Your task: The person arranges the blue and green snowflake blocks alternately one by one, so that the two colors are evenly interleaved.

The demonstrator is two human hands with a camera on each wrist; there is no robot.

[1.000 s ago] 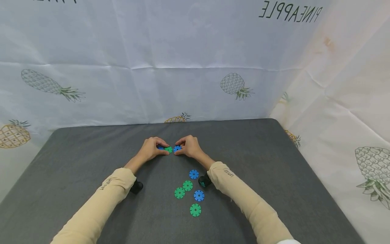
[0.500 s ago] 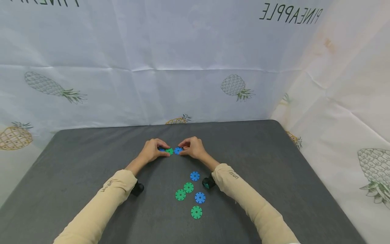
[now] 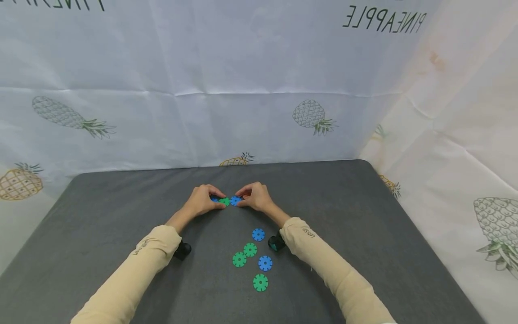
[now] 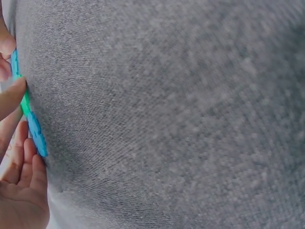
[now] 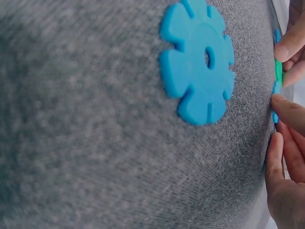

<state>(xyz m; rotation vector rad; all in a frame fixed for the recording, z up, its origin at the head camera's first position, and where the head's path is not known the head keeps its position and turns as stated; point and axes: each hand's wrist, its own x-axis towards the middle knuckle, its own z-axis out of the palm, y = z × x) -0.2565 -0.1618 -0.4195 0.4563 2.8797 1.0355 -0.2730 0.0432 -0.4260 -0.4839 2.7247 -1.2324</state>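
Observation:
My left hand (image 3: 201,199) pinches a green notched plastic disc (image 3: 224,201) between thumb and fingers, near the far side of the table. A blue notched disc (image 3: 214,199) joins its left side, partly covered by that hand. From the right, my right hand (image 3: 257,196) pinches another blue notched disc (image 3: 235,201) by its edge. This disc meets the green one; whether their slots interlock cannot be told. The left wrist view shows the blue, green (image 4: 25,103) and blue pieces in a line, edge-on. In the right wrist view, fingers partly cover the row.
Nearer on the grey-covered table (image 3: 323,207) lie several loose discs, among them a blue disc (image 3: 258,234), a green disc (image 3: 239,259) and a nearer green disc (image 3: 261,282). A pineapple-print curtain (image 3: 243,126) hangs behind the table.
The gap between the right-hand blue disc and the green disc has closed. My right hand first drew slightly right, then moved a little left. The left hand has stayed nearly still.

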